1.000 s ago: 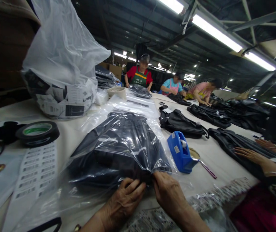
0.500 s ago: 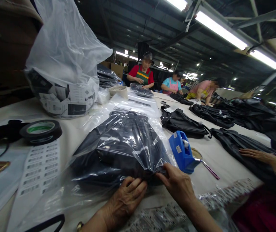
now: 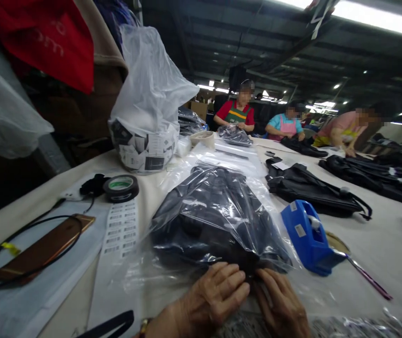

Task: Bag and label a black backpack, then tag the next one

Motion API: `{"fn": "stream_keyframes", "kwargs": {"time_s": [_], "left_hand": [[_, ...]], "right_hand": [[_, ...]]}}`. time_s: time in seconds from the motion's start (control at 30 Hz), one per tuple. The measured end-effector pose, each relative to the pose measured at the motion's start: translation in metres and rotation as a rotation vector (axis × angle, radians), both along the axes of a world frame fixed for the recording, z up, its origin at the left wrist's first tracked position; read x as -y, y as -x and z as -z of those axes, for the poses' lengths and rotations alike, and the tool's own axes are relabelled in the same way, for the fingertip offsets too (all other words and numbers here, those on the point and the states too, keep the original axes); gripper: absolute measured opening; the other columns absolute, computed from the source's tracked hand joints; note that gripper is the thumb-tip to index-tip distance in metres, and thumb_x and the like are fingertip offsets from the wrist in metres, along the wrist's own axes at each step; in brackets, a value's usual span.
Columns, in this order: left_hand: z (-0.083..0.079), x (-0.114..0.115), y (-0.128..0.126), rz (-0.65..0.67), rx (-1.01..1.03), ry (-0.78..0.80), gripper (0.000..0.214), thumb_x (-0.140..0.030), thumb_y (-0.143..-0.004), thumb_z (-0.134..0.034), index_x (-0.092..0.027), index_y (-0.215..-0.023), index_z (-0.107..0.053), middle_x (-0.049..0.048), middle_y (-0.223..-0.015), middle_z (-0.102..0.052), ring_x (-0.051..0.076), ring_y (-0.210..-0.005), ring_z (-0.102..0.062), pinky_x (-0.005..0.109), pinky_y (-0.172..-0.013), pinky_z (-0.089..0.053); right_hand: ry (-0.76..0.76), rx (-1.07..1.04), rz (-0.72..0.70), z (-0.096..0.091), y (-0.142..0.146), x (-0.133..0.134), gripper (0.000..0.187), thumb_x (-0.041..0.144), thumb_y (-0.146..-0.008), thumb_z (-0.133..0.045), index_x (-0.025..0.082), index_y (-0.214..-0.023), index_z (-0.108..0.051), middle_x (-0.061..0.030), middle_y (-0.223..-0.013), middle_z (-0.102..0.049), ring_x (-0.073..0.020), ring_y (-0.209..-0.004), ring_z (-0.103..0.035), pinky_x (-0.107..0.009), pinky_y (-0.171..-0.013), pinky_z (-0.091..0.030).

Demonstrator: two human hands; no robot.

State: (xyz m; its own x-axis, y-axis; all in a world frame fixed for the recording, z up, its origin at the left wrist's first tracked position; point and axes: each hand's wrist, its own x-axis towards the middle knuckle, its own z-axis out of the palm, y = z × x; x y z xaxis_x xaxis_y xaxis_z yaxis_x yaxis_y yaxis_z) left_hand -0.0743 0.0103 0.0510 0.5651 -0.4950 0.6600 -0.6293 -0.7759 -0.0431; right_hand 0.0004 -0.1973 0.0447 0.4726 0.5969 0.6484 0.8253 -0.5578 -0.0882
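A black bag [image 3: 201, 234] lies inside a clear plastic bag [image 3: 218, 204] on the pale table in front of me. My left hand [image 3: 218, 293] has its fingers curled together on the near edge of the plastic. Close beside it, my right hand [image 3: 282, 300] is bent inward, gripping the same edge. The fingertips of both hands are partly hidden in the dark folds. Right of the wrapped bag stands a blue tape dispenser [image 3: 308, 239]. Barcode label sheets [image 3: 119, 230] lie on the left.
Black tape [image 3: 120, 188], a cable and a bronze phone [image 3: 46, 249] lie left. Behind stands a translucent sack of tags [image 3: 148, 141]. Purple-handled scissors [image 3: 370, 279] and a black bag [image 3: 310, 188] lie right. Several co-workers [image 3: 238, 112] work across the table.
My view has turned left. My right hand has come in closer to my left at the near edge. The co-worker's hand at the right has left the view.
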Motion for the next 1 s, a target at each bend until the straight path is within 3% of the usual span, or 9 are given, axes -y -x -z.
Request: {"fn": "stream_keyframes", "kwargs": {"time_s": [0.1, 0.17, 0.23, 0.37, 0.57, 0.83, 1.0], "left_hand": [[-0.006, -0.03, 0.027, -0.186, 0.115, 0.033, 0.035, -0.01, -0.09, -0.037, -0.012, -0.119, -0.055, 0.0104, -0.12, -0.058, 0.024, -0.122, -0.042, 0.045, -0.105, -0.028], [-0.004, -0.057, 0.045, -0.354, 0.109, 0.046, 0.036, -0.007, -0.088, -0.039, -0.011, -0.12, -0.055, 0.0117, -0.118, -0.059, 0.024, -0.12, -0.043, 0.045, -0.105, -0.026], [0.001, -0.083, 0.059, -0.431, 0.074, 0.036, 0.033, -0.009, -0.088, -0.042, -0.01, -0.118, -0.056, 0.0114, -0.114, -0.061, 0.023, -0.117, -0.046, 0.043, -0.105, -0.026], [0.006, -0.116, 0.073, -0.393, -0.02, -0.01, 0.026, -0.015, -0.09, -0.043, -0.012, -0.11, -0.059, 0.0074, -0.104, -0.065, 0.02, -0.108, -0.051, 0.04, -0.105, -0.025], [0.002, -0.133, 0.071, -0.34, -0.1, 0.07, 0.022, -0.016, -0.092, -0.04, -0.018, -0.08, -0.058, 0.0011, -0.088, -0.067, 0.016, -0.097, -0.055, 0.038, -0.099, -0.026], [-0.014, -0.162, 0.06, -0.388, -0.234, 0.02, 0.031, -0.025, -0.097, -0.036, -0.017, -0.073, -0.053, -0.005, -0.064, -0.059, 0.009, -0.061, -0.056, 0.032, -0.087, -0.034], [-0.01, -0.169, 0.046, -0.391, -0.234, 0.079, 0.029, -0.024, -0.096, -0.038, -0.017, -0.073, -0.054, -0.005, -0.061, -0.06, 0.008, -0.056, -0.055, 0.029, -0.079, -0.039]], "right_hand": [[0.009, -0.013, 0.01, 0.003, -0.003, 0.003, 0.022, 0.026, -0.089, -0.049, 0.02, -0.109, -0.054, -0.0087, -0.094, -0.064, -0.0213, -0.085, -0.063, -0.032, -0.072, -0.054], [0.013, -0.02, 0.016, 0.004, -0.003, 0.006, 0.023, 0.027, -0.089, -0.05, 0.02, -0.11, -0.054, -0.0088, -0.096, -0.063, -0.0215, -0.086, -0.063, -0.032, -0.073, -0.054], [0.02, -0.018, 0.015, 0.006, -0.005, 0.008, 0.024, 0.029, -0.088, -0.051, 0.019, -0.109, -0.055, -0.0088, -0.097, -0.063, -0.0215, -0.087, -0.063, -0.032, -0.074, -0.054], [0.023, 0.004, 0.009, 0.009, -0.008, 0.008, 0.024, 0.031, -0.088, -0.052, 0.019, -0.108, -0.056, -0.0079, -0.097, -0.063, -0.0208, -0.087, -0.063, -0.031, -0.075, -0.053], [0.035, 0.014, 0.0, 0.007, -0.01, 0.009, 0.024, 0.034, -0.089, -0.052, 0.02, -0.107, -0.056, -0.0065, -0.094, -0.063, -0.0198, -0.086, -0.062, -0.03, -0.076, -0.051], [0.049, 0.035, -0.017, 0.007, -0.013, 0.011, 0.023, 0.037, -0.089, -0.05, 0.02, -0.103, -0.058, -0.0047, -0.091, -0.064, -0.0182, -0.084, -0.062, -0.028, -0.076, -0.049], [0.045, 0.031, -0.028, 0.014, -0.021, 0.013, 0.022, 0.038, -0.09, -0.049, 0.02, -0.101, -0.058, -0.0048, -0.091, -0.064, -0.0183, -0.082, -0.062, -0.028, -0.074, -0.05]]}}
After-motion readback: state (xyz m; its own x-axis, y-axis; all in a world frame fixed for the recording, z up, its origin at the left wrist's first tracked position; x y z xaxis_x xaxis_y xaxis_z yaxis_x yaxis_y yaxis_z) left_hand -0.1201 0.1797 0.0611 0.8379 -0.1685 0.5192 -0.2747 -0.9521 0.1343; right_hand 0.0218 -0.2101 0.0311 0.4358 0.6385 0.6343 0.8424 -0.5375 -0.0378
